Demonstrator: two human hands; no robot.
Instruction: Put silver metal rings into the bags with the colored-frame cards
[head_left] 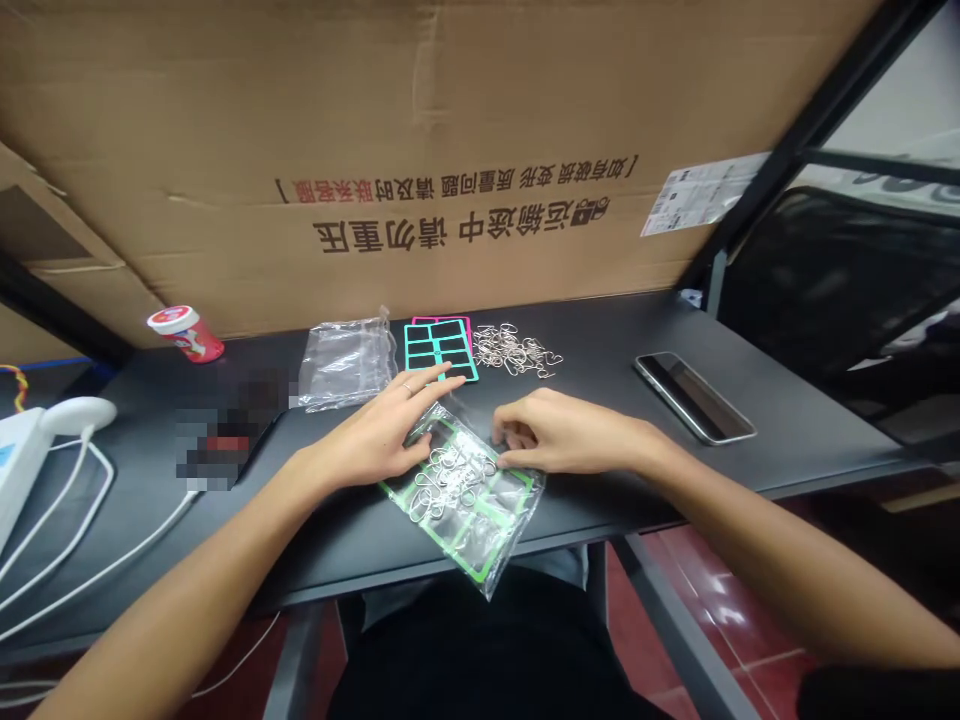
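Near the table's front edge lies a clear plastic bag [501,535] with a green grid frame [481,572] and a bunch of silver wire hooks [442,485] inside. My left hand [382,425] rests along the bag's upper left side, its fingers stretched out and the thumb on the plastic. At the bag's upper right edge, my right hand [551,430] is closed, with curled fingers and thumb pinching the plastic. Beyond the hands lie a turquoise grid frame [437,352], a pink one [466,322] mostly hidden under it, and a loose pile of hooks [514,350].
Left of the frames are flat clear bags [345,360]. A phone [694,398] lies at the right; a red tub with a white lid [187,335] stands at the back left. White cables [105,580] cross the left side. A cardboard sheet [450,110] walls off the back.
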